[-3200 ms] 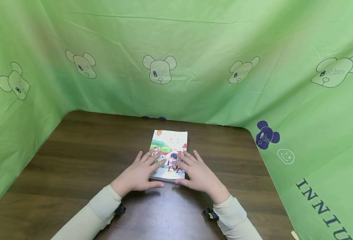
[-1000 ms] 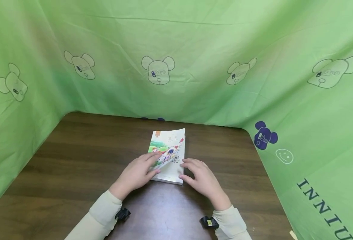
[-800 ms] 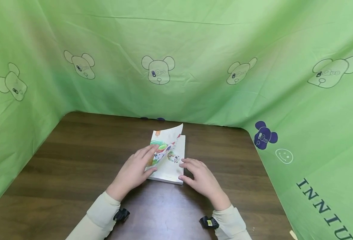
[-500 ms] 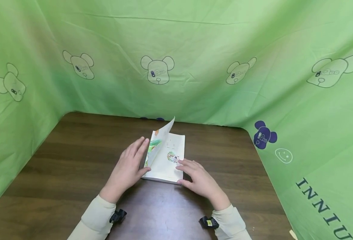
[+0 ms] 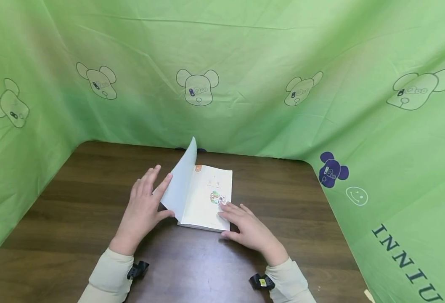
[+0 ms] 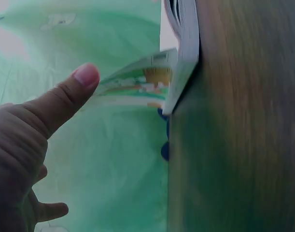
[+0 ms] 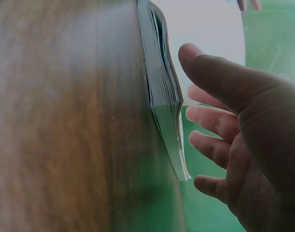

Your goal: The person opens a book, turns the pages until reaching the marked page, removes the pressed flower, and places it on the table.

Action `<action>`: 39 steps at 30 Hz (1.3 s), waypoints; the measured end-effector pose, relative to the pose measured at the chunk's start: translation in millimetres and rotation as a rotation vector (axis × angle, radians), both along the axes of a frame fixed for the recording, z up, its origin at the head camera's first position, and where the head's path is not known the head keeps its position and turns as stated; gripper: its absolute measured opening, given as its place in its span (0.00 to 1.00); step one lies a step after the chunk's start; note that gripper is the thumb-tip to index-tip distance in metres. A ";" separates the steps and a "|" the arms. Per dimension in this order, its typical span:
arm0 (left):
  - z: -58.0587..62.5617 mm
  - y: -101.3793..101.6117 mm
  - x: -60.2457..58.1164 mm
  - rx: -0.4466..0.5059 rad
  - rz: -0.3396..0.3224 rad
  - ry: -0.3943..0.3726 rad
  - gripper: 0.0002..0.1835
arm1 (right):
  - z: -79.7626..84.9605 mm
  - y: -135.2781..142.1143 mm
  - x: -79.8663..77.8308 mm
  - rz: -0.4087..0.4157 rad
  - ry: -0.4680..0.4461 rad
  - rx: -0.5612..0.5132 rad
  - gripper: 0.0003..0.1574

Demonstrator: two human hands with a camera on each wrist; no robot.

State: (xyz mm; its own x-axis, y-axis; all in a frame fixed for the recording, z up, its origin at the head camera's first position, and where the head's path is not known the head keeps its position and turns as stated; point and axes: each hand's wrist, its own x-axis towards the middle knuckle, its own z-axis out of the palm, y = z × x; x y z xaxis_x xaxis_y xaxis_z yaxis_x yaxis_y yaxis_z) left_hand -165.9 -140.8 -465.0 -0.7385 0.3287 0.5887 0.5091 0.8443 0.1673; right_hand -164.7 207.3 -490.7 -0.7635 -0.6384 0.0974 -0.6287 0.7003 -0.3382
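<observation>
Book lying between two ungripping hands, its raised cover free to spring back.
Nearest, the left hand [image 5: 141, 210] is spread and clasps nothing, its thumb by the cover's lower corner; whether it touches cannot be told. The right hand [image 5: 250, 229], also loose, reaches its fingers over the page's near right part. Between them the book [image 5: 203, 214] lies on the table [image 5: 199, 269], the cover [image 5: 182, 181] leaning toward the left fingers and its tip rising beyond them. A springy fold could swing it back if those fingers slip; pressing it too far could crease the spine. Too light a right hand might let the book twist. Farthest past both hands hangs a green cloth [image 5: 245, 50].
</observation>
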 end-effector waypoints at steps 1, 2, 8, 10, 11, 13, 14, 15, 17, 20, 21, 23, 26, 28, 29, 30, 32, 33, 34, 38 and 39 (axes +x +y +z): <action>0.1 -2.8 -0.2 -0.012 0.015 -0.006 0.70 | -0.2 -0.1 -0.1 0.004 -0.003 0.000 0.39; 0.1 -5.3 -0.3 -0.023 0.030 -0.016 0.70 | -0.5 -0.2 -0.3 0.007 -0.005 -0.001 0.39; -3.4 -15.8 -2.4 -0.062 0.056 -0.049 0.67 | -1.3 -0.6 -1.2 0.018 0.010 -0.006 0.39; -5.5 -18.2 -3.4 -0.074 0.043 -0.058 0.65 | -2.0 -0.8 -1.5 0.014 0.010 -0.001 0.39; -6.7 -19.4 -3.9 -0.081 0.035 -0.061 0.64 | -2.4 -0.8 -1.5 0.012 0.010 0.001 0.39; -8.8 -21.4 -4.6 -0.104 0.020 -0.071 0.62 | -3.1 -1.2 -1.8 0.008 0.004 0.006 0.40; -9.7 -22.2 -4.7 -0.122 0.014 -0.079 0.60 | -3.3 -1.5 -1.8 0.008 0.003 0.009 0.40; -10.6 -22.8 -4.8 -0.140 0.009 -0.091 0.59 | -3.5 -1.9 -1.9 0.007 0.000 0.010 0.40; -12.6 -23.2 -4.9 -0.173 -0.002 -0.125 0.56 | -3.2 -2.7 -1.8 0.006 -0.006 0.010 0.40; -16.1 -21.2 -4.9 -0.199 -0.028 -0.197 0.52 | -2.8 -3.7 -1.5 0.002 -0.011 0.016 0.40; -17.6 -20.1 -5.1 -0.193 -0.041 -0.224 0.50 | -2.7 -3.8 -1.3 0.000 -0.012 0.019 0.40; -20.6 -17.0 -5.2 -0.169 -0.072 -0.283 0.46 | -2.7 -4.0 -0.9 0.000 -0.006 0.026 0.40; -25.0 -12.6 -4.2 -0.112 -0.117 -0.373 0.40 | -2.9 -4.2 -0.4 -0.003 0.005 0.035 0.39; -27.2 -9.6 -2.8 -0.084 -0.136 -0.430 0.36 | -2.9 -4.6 -0.1 -0.006 0.015 0.040 0.38; -28.0 -8.1 -1.9 -0.075 -0.143 -0.458 0.34 | -2.9 -4.9 -0.1 -0.008 0.021 0.044 0.38; -28.6 -6.6 -0.7 -0.070 -0.147 -0.485 0.33 | -2.7 -5.2 -0.2 -0.011 0.026 0.049 0.38; -29.1 -3.1 2.0 -0.071 -0.149 -0.544 0.32 | -2.9 -6.0 -0.1 -0.017 0.040 0.062 0.37; -29.4 -1.1 3.5 -0.070 -0.151 -0.572 0.31 | -2.6 -6.2 0.0 -0.019 0.049 0.069 0.37; -29.3 0.8 5.0 -0.066 -0.151 -0.603 0.31 | -2.6 -6.4 0.0 -0.024 0.056 0.075 0.37; -28.0 9.8 9.5 -0.036 -0.140 -0.713 0.32 | -1.1 -5.7 0.9 -0.056 0.071 0.079 0.37; -27.4 11.9 10.5 -0.026 -0.135 -0.733 0.32 | -0.6 -5.3 1.4 -0.063 0.075 0.079 0.37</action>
State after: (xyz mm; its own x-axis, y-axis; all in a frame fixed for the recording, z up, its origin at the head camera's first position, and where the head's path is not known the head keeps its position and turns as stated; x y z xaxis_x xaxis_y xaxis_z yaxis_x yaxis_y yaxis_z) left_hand -155.4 -128.9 -492.4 -0.8909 0.4516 -0.0485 0.3744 0.7906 0.4845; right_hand -163.4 202.0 -491.3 -0.7948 -0.5974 0.1064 -0.6040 0.7618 -0.2341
